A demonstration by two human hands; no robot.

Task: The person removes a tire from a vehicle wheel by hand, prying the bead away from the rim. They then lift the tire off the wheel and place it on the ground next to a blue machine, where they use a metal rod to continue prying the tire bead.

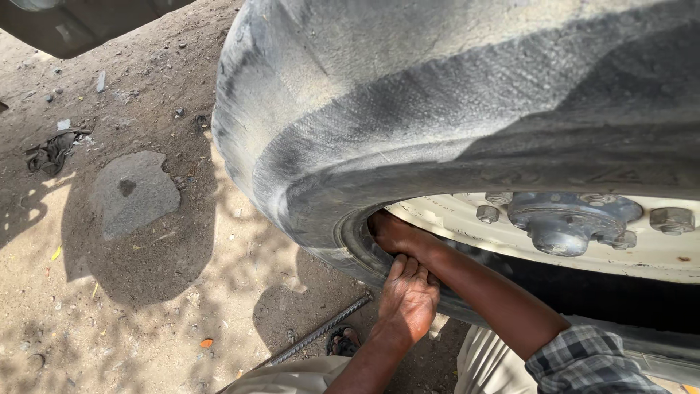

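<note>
Large worn black rubber tyre on cream steel rim, upright on dirt. Right hand is tucked into rim edge, grip can't be told; left hand is laid flat on right wrist, fingers together.

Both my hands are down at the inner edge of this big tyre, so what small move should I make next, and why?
Probably press the left hand harder against the tyre edge to steady it. The right hand is tucked between tyre and pale wheel rim, fingertips hidden, so a braced tyre looks safer for them.
</note>
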